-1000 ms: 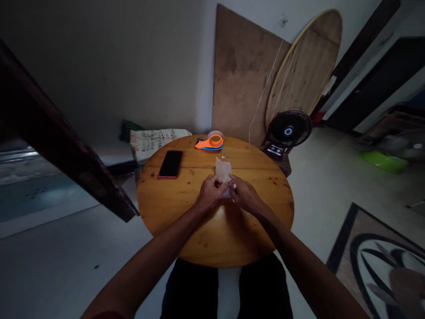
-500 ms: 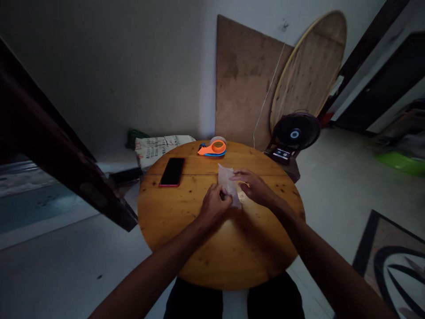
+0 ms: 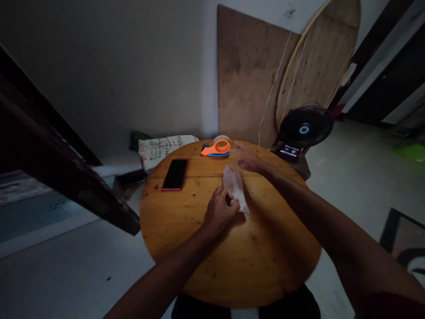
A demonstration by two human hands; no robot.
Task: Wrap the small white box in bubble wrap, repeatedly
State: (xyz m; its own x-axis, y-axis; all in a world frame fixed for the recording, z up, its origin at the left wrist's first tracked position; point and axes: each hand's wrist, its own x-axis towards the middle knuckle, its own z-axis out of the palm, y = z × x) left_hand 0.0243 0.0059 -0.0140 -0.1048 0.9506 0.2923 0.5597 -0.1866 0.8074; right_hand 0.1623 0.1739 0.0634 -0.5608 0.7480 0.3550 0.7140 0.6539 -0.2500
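Note:
My left hand (image 3: 222, 205) is closed on the near part of a translucent whitish plastic bag (image 3: 235, 184), which lies over the middle of the round wooden table (image 3: 186, 230). My right hand (image 3: 247, 158) is off the bag, stretched toward the far edge with its fingers extended and slightly blurred; it holds nothing that I can see. Just left of those fingertips stands an orange and blue tape dispenser (image 3: 217, 147) with a roll of clear tape, apart from the hand or barely reached. What the bag contains, if anything, I cannot make out.
A dark phone with a red edge (image 3: 175, 174) lies at the table's left. Behind the table are a printed sack (image 3: 162, 148), a leaning brown board (image 3: 249, 75) and a round wooden top (image 3: 318, 57). A black fan (image 3: 304, 128) stands at the right.
My right hand has let go of the bag and moved away from me toward the tape dispenser. My left hand keeps its hold on the bag. The view has shifted slightly.

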